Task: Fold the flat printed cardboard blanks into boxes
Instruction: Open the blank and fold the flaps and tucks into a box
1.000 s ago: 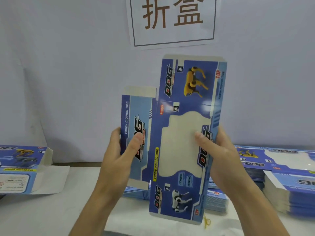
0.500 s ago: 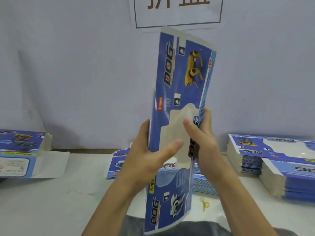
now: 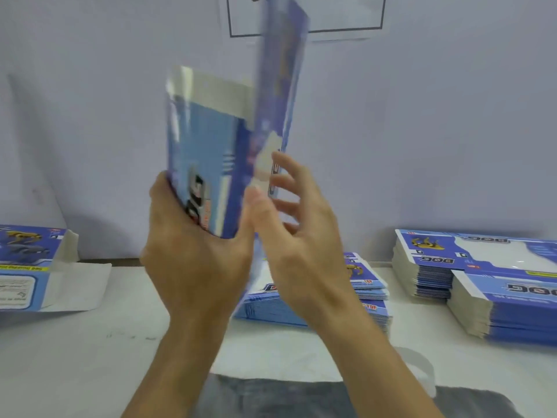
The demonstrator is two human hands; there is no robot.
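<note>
A blue printed cardboard blank (image 3: 208,152) stands upright in front of me, bent into an angle, with its light blue side panel facing me and its long front panel turned edge-on. My left hand (image 3: 193,254) grips the lower part of the side panel. My right hand (image 3: 298,236) is beside the front panel with its fingers spread and relaxed; the fingertips touch the panel's edge. The image is blurred by motion.
A low pile of flat blanks (image 3: 331,297) lies on the white table (image 3: 90,357) behind my hands. Two taller stacks (image 3: 482,282) stand at the right. A folded box (image 3: 27,267) with open flaps lies at the far left. A sign hangs on the wall (image 3: 90,116).
The flat blank has been bent along its creases and turned, so the side panel now faces me. My right hand has let go of its pinch and opened.
</note>
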